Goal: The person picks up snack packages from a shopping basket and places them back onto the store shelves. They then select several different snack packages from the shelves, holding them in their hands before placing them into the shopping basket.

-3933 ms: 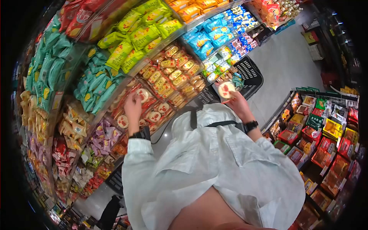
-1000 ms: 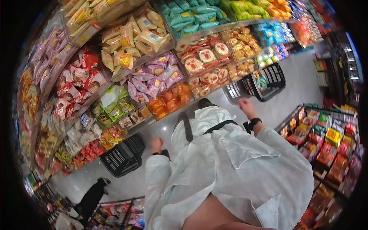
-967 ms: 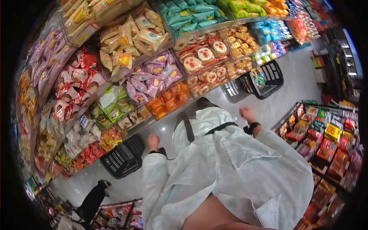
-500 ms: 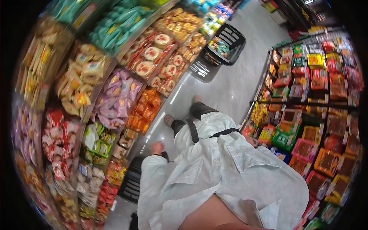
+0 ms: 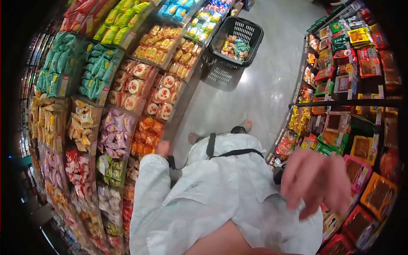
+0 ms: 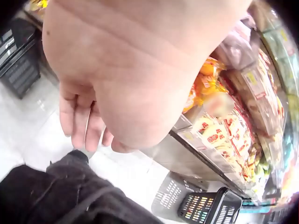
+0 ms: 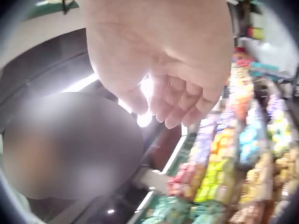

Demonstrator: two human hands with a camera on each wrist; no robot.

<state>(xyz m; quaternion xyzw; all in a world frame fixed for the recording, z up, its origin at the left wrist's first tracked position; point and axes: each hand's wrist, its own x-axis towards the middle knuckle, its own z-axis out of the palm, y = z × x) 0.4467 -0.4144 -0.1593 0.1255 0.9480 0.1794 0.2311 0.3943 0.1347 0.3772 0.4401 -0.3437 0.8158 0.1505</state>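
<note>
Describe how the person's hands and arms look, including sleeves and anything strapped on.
The left hand and right hand are ungloved, and no rings show in the wrist views. The left arm wears a long, loose, pale whitish sleeve, with a black strap at the wrist. I cannot make out whether the right wrist has a matching one.

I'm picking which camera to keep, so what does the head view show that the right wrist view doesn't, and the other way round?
Only the head view shows the left hand, the pale shirt, and a black basket on the floor with small packets inside. Only the right wrist view shows bright light strips. Both show the right hand, holding nothing, plus teal packets and yellow-green packets on display.
</note>
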